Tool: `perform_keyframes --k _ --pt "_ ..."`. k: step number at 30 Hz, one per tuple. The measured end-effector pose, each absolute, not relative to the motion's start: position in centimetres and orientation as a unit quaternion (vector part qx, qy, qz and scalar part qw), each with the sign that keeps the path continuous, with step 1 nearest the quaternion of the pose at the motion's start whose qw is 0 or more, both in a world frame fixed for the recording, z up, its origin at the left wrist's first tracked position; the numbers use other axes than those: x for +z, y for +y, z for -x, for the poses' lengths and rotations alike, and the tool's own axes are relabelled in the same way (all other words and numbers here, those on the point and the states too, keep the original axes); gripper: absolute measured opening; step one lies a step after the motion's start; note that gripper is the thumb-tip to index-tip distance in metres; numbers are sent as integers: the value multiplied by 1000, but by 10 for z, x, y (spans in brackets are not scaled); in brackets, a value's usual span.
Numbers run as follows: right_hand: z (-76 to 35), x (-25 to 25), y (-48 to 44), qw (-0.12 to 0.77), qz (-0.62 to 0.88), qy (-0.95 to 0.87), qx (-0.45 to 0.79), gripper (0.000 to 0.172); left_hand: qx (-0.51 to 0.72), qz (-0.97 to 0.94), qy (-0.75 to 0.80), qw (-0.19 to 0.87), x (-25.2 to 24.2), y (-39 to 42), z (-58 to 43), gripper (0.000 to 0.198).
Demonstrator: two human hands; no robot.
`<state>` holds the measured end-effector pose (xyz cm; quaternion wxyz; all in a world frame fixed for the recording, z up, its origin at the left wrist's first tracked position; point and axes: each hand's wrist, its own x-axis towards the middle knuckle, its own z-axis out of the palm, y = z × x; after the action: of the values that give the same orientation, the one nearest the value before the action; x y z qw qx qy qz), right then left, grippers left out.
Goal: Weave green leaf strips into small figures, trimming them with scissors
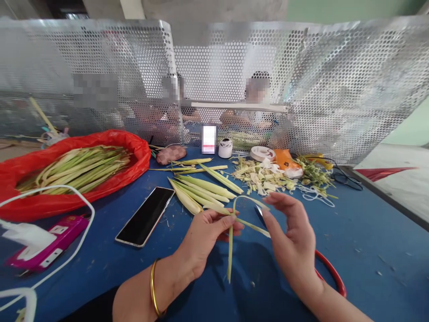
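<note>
My left hand [212, 228], with a gold bangle at its wrist, pinches pale green leaf strips [230, 255] where they cross. One strip hangs toward me, another arches up and right, and a third points to the right. My right hand [290, 232] is held beside the strip ends, thumb and fingers apart; the arched strip's tip lies close to its thumb. Beneath that hand lie scissors with red handles [335, 270], partly hidden, a blade tip showing near the thumb. Just beyond my left hand, several pale husk leaves [204, 190] are spread on the blue table [365, 241].
A phone [145, 217] lies left of my hands. Farther left are a red bag [139, 145] of long leaves and a purple power strip [63, 239] with a white cable. Leaf scraps [264, 176] and a tape roll [262, 153] sit before the perforated metal screen [214, 58].
</note>
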<state>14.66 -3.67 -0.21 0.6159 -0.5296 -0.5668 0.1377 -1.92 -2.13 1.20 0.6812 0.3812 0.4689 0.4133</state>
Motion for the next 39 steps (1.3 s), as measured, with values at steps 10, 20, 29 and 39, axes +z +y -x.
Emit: perform_keyframes --k 10,20,29,39 --pt "-129 -14 -46 386 503 -744 210 15 467 -302 404 726 11 -22 18 29" --pt "-131 -10 -48 391 440 -780 213 20 469 -268 392 745 6 -22 15 29" --pt "-129 -13 -43 370 432 -798 202 23 461 -248 414 745 4 -21 15 20" --pt "-145 0 -41 448 521 -694 214 23 460 -474 464 590 12 -20 20 16"
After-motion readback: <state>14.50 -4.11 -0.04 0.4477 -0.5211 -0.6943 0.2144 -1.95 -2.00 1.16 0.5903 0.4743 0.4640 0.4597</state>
